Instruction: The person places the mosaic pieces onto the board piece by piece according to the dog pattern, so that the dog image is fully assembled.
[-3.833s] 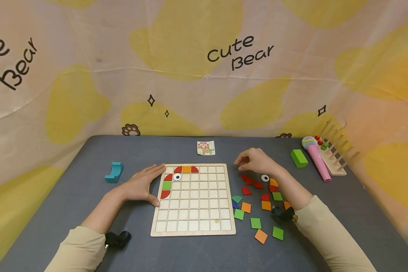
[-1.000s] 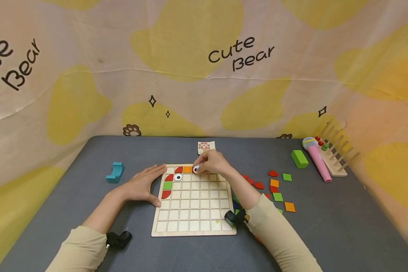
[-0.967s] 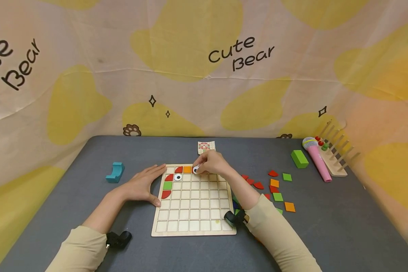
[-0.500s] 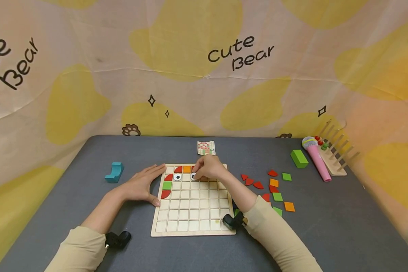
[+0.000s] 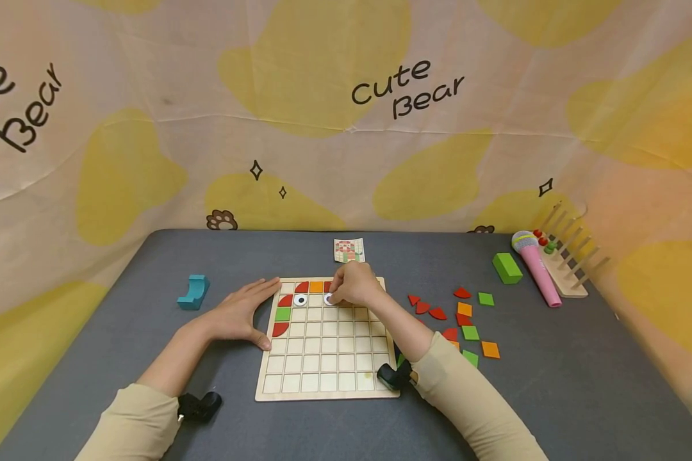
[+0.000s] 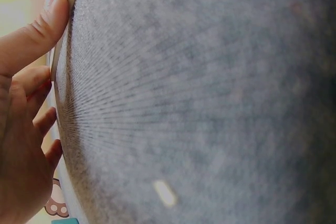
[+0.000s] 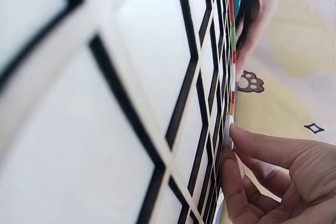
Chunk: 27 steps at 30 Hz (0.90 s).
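While a teal curved block (image 5: 193,292) sits far left on the grey table (image 5: 121,333), the left hand (image 5: 239,314) lies flat, fingers straight, against the left edge of the square wooden grid board (image 5: 329,365). Right hand (image 5: 354,286) pinches a round white eye piece (image 5: 327,299) on the board's second row, right of another eye piece (image 5: 300,299). Loose red, green and orange tiles (image 5: 464,320) lie right of the board.

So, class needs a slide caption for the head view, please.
Right hand sets an eye tile into the grid board; left hand steadies its edge.
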Each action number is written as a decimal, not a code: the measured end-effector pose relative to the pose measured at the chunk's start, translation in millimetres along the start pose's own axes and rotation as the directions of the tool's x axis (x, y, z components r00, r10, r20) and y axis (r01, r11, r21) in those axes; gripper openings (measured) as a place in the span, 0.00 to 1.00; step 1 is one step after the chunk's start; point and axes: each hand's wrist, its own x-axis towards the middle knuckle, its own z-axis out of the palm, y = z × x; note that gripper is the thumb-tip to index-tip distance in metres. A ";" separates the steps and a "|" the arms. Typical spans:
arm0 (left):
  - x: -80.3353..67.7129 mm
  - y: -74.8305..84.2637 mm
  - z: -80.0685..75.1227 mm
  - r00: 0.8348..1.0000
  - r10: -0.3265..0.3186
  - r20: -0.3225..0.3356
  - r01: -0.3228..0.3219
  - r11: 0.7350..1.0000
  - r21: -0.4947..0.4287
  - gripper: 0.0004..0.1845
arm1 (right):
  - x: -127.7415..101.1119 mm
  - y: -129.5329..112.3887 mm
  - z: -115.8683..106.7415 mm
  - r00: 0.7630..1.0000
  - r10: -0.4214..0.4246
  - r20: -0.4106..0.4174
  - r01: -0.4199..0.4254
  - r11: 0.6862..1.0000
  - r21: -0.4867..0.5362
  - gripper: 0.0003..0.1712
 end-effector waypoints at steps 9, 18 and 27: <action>-0.5 -1.1 0.6 1.000 0.001 -0.003 -0.001 1.000 -0.001 0.68 | -0.4 -0.2 0.9 1.000 -0.007 -0.005 0.007 1.000 0.002 0.06; 1.2 -1.6 1.8 1.000 0.007 0.001 -0.007 1.000 -0.008 0.68 | -6.0 5.4 -26.9 1.000 0.024 -0.001 -0.024 1.000 -0.007 0.04; 1.1 -1.8 1.8 1.000 0.003 -0.010 -0.003 1.000 0.004 0.69 | -13.6 53.3 -77.2 0.997 0.079 0.015 -0.079 0.997 0.026 0.06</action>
